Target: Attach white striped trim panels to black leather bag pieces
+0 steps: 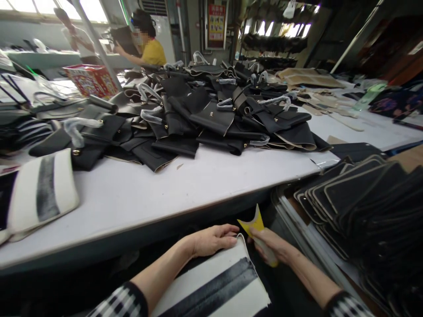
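Note:
In front of me, below the table edge, lies a white panel [211, 286] with a wide dark stripe, its upper end curled over. My left hand [211, 240] grips that upper end, fingers bent across the edge. Just to the right, my right hand [269, 246] is closed around the handle of a flat yellow scraper [253, 222]. The scraper's notched, two-pointed end is up, close to the panel's corner but apart from it. A similar white piece with a dark stripe [44, 189] rests on the table at the left.
A white table [158, 198] bears a large heap of black bag pieces [211, 114] with plastic-wrapped handles. Dark rounded panels [360, 189] are stacked at the right. A red patterned box [89, 81] stands behind at the left. Two people are in the background, one in a yellow top [153, 53].

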Motion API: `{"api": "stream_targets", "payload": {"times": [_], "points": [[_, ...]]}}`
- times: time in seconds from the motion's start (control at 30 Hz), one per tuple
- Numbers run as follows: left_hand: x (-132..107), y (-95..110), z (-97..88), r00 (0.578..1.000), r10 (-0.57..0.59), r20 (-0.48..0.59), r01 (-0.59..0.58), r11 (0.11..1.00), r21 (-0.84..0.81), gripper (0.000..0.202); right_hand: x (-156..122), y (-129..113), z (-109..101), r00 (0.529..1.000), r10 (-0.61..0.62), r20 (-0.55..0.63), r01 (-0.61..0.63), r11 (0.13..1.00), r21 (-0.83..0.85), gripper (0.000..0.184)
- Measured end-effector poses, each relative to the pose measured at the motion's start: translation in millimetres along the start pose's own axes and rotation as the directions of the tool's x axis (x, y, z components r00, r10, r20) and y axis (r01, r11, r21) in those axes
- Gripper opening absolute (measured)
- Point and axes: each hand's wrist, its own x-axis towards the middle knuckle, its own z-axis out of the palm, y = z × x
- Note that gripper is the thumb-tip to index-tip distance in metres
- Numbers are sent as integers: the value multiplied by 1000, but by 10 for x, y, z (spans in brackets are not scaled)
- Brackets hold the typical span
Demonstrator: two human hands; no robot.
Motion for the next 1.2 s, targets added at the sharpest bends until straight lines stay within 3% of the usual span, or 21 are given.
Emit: {"api": "stream_targets", "payload": {"times": [0.07,0.13,0.2,0.27,0.4,0.5,0.63,0.73,0.9,1.2], "points": [[20,-27,-4,1000,-19,-1,19,998,-53,74,-170,-6,-160,977,72,203,-64,997,-47,69],[38,-39,-3,999,-33,-4,32,993,-113,77,-275,-59,-250,943,85,321,-8,972,-233,66],[50,-34,4,999,-45,-13,43,985,-165,81,-280,-163,-269,965,-28,259,146,881,-451,60],[59,-22,16,998,-60,-28,53,977,-206,88,-212,-305,-248,968,-223,113,245,752,-613,61],[89,-17,40,994,-84,-76,63,967,-247,106,-70,-633,-164,872,-484,-78,220,530,-819,72],[107,-7,57,993,-59,-102,33,971,-239,107,-24,-853,-68,793,-609,-2,214,282,-935,65],[100,64,78,992,74,-106,-92,980,-176,81,23,-1060,62,762,-614,206,267,9,-964,64],[88,111,83,982,145,-119,-153,987,-57,63,45,-1140,112,748,-589,307,294,-120,-948,64],[72,99,79,987,122,-107,-112,989,100,48,55,-1167,121,740,-558,374,307,-215,-927,61],[48,86,73,980,103,-172,-31,925,379,47,25,-1165,163,760,-530,376,288,-243,-926,61]]}}
